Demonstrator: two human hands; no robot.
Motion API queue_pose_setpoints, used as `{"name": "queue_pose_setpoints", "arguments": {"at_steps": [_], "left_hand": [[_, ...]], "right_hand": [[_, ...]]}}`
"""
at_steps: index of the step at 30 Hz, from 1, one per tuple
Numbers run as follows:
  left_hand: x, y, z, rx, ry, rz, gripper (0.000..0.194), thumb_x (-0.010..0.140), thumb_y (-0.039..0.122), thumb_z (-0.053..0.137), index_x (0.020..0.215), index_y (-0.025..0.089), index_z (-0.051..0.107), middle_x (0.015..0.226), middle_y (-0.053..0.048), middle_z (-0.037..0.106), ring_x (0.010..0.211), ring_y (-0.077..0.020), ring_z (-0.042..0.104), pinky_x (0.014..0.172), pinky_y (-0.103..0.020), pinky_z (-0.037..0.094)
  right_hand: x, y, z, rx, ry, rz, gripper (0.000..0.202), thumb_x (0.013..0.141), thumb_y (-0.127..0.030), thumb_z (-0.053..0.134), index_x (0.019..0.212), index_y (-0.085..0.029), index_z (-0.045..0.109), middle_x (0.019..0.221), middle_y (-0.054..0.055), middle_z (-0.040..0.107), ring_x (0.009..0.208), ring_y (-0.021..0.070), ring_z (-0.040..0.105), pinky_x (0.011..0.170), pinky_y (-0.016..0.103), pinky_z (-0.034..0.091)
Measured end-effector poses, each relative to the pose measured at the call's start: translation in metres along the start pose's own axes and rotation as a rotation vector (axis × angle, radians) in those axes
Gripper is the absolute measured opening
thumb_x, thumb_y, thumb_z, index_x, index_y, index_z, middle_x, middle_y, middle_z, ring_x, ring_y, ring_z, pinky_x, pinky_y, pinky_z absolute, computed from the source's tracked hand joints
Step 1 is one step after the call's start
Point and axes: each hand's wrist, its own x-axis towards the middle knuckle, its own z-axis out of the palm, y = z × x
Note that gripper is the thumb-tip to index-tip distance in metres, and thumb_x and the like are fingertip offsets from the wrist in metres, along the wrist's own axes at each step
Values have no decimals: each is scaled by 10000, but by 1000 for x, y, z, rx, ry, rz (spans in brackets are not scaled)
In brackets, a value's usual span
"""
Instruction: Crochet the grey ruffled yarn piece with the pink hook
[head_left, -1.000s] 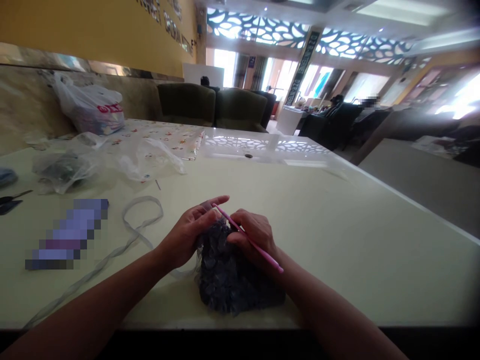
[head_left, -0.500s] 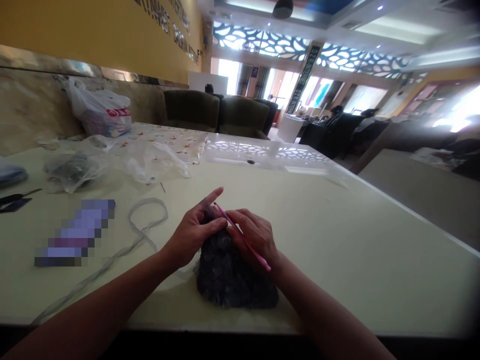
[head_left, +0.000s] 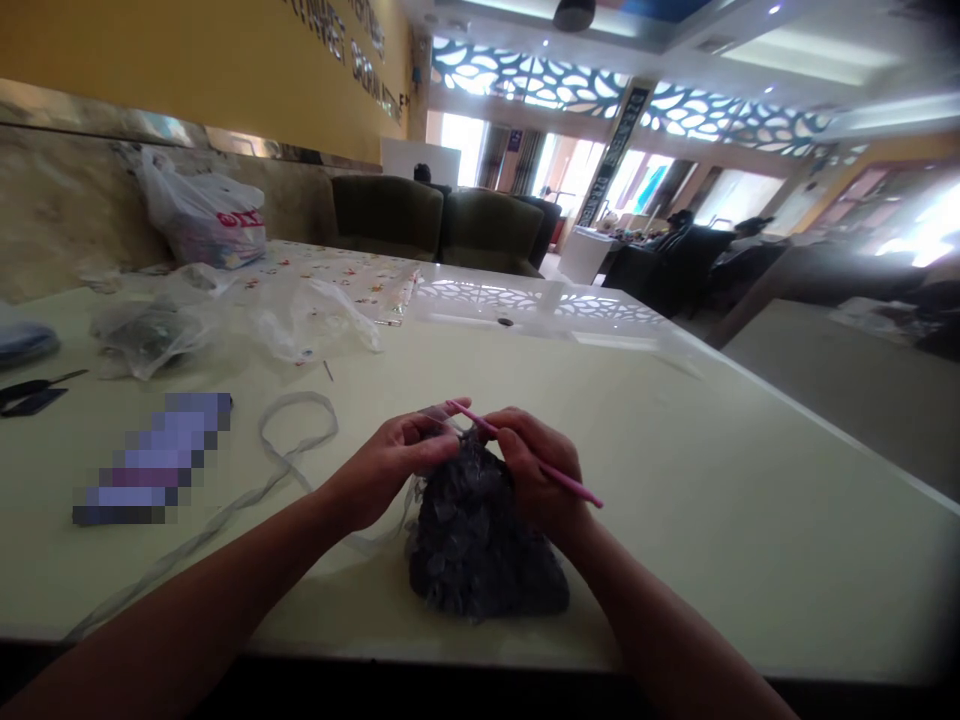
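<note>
While the right-hand grip (head_left: 541,465) is closed around the pink hook (head_left: 568,482), the left-hand grip (head_left: 401,458) pinches the top of the dark looped piece (head_left: 484,550), resting on the bench (head_left: 720,500) between the forearms. For even loops, untwist the pale strip (head_left: 214,528), maintain light tension, and work the hook tip close to the pinched edge.

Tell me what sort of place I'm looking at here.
Probably a lounge or lobby of some business: dark padded armchairs stand beyond the pale table, lettering runs along the yellow wall, and a cut-out lattice crosses above the windows.
</note>
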Motion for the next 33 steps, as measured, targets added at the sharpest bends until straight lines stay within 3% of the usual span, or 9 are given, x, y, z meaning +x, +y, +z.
{"name": "queue_pose_setpoints", "arguments": {"at_steps": [2,5,8,10,16,23,27,30,33], "left_hand": [[1,0,-4,-29,-22,32,220,827,311,693,1000,209,782,1392,-88,586,1308,-301,493,1051,-372,391],[2,3,-9,-1,-32,7,190,787,255,719,959,215,789,1242,-87,687,1220,-282,566,1031,-373,390],[3,9,-13,25,-38,-41,235,736,238,751,966,219,792,1003,-82,756,1092,-274,628,968,-372,414],[3,12,-14,49,-50,-42,251,716,235,759,964,218,793,960,-78,754,1045,-271,638,923,-360,429],[1,14,-12,141,-41,14,84,754,232,741,828,209,774,1364,-67,605,1064,-247,616,822,-311,450],[1,14,-11,178,3,24,53,757,216,724,793,181,740,1473,-52,508,897,-176,633,695,-265,455],[-2,15,-10,338,51,96,145,779,257,714,899,179,741,1439,-83,539,911,-193,644,685,-273,477],[-4,16,-9,551,79,200,282,817,226,673,1093,193,718,1380,-90,589,1103,-233,610,881,-309,475],[-5,16,-9,667,91,240,518,852,218,632,1365,210,562,1268,-91,655,1179,-233,583,994,-334,428]], "right_hand": [[3,1,-5,78,-11,54,194,956,-226,498,887,-199,678,801,10,693,762,142,659,693,249,536],[8,3,-14,147,-80,59,202,946,-217,502,902,-197,698,823,19,705,790,155,667,720,269,546],[14,4,-27,156,-263,36,204,945,-226,509,928,-187,708,836,30,701,748,150,643,665,264,525],[17,3,-35,151,-384,26,201,950,-228,514,943,-176,708,839,36,694,724,140,622,641,256,504],[22,0,-49,147,-504,21,210,974,-208,499,1028,-161,695,918,57,695,789,144,632,696,269,497],[21,-3,-51,64,-543,-4,227,984,-204,467,1032,-151,682,886,48,692,748,131,626,663,246,485],[22,-7,-50,-3,-532,-31,223,984,-192,460,1015,-149,677,846,39,681,698,114,603,633,228,466],[23,-7,-47,-24,-552,-83,220,985,-176,454,1018,-138,668,856,54,675,697,113,595,632,227,463],[22,-7,-43,-67,-543,-166,208,988,-172,457,1031,-130,657,873,71,672,741,129,604,671,247,477]]}}
